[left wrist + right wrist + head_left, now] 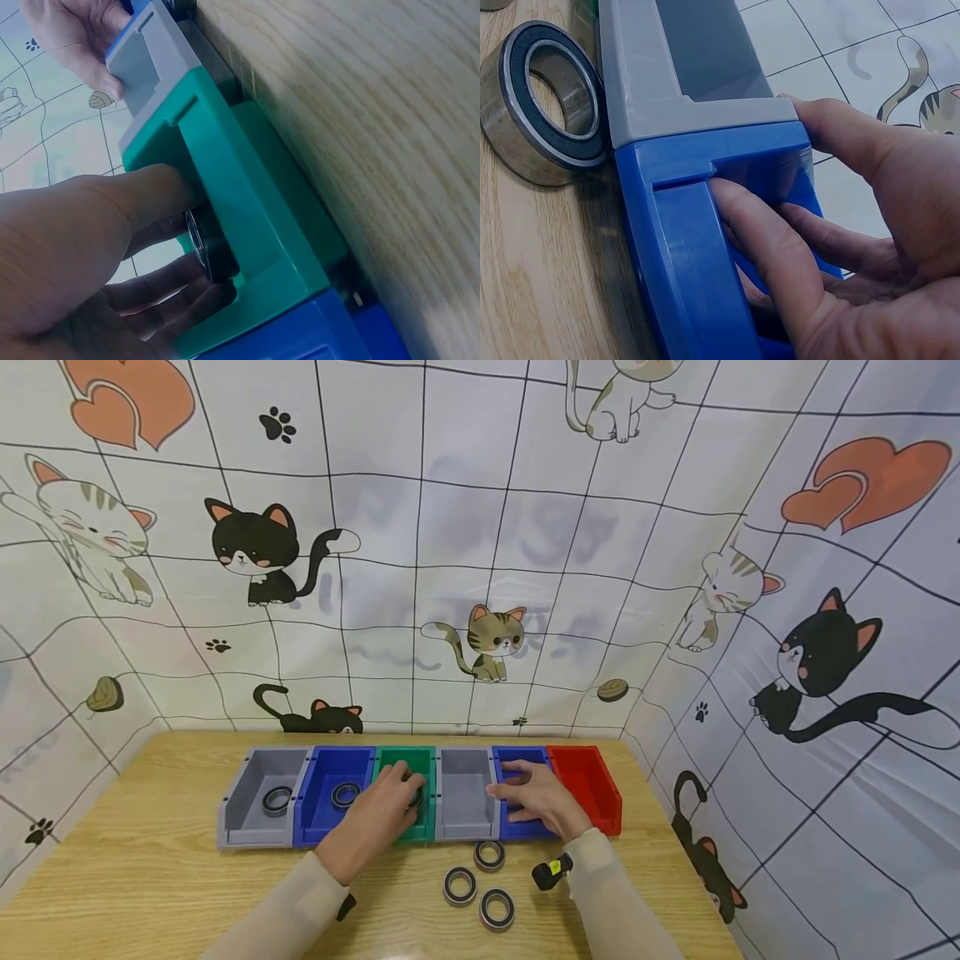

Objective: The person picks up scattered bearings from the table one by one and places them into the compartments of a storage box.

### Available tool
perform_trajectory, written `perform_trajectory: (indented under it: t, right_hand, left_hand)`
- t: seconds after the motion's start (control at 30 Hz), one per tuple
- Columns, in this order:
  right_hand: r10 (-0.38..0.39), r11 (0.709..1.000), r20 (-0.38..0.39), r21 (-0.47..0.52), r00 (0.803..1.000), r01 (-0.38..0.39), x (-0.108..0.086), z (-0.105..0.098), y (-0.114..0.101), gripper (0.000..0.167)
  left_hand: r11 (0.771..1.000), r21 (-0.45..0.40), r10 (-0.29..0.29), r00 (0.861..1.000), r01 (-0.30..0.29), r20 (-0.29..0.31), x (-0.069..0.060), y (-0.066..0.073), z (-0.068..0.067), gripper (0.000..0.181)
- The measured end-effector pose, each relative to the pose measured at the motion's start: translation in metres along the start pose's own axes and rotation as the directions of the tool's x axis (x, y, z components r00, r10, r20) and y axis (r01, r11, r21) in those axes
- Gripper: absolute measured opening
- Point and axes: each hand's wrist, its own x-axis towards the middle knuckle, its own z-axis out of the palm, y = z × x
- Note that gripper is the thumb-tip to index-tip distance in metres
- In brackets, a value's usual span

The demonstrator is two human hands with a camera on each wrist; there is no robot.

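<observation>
Black-and-silver metal ring bearing (217,251) held inside green plastic bin (234,191).
Bearing was grasped by left hand (381,803); right hand (538,792) was loosely spread in blue plastic bin (701,255); three similar bearings (448,893) were seen on wooden table (135,835).

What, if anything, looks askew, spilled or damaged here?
Nothing stands out: the bins stand in an even row without visible damage. Three bearings lie loose on the table in front of them, but flat and apparently intact.
</observation>
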Motion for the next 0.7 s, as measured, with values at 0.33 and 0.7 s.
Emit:
perform_trajectory:
  t: [0.33,0.7]
  right_hand:
    - [-0.005,1.0,0.005,-0.004,1.0,0.005,-0.002,0.0,-0.001,0.086]
    - [-0.004,1.0,-0.005,-0.01,1.0,0.004,0.0,0.0,0.0,0.086]
  left_hand:
    - [0.997,0.053,-0.05,0.997,0.047,0.056,0.009,-0.001,0.007,0.032]
    - [0.996,0.081,-0.053,0.995,0.047,0.081,0.016,-0.001,0.011,0.029]
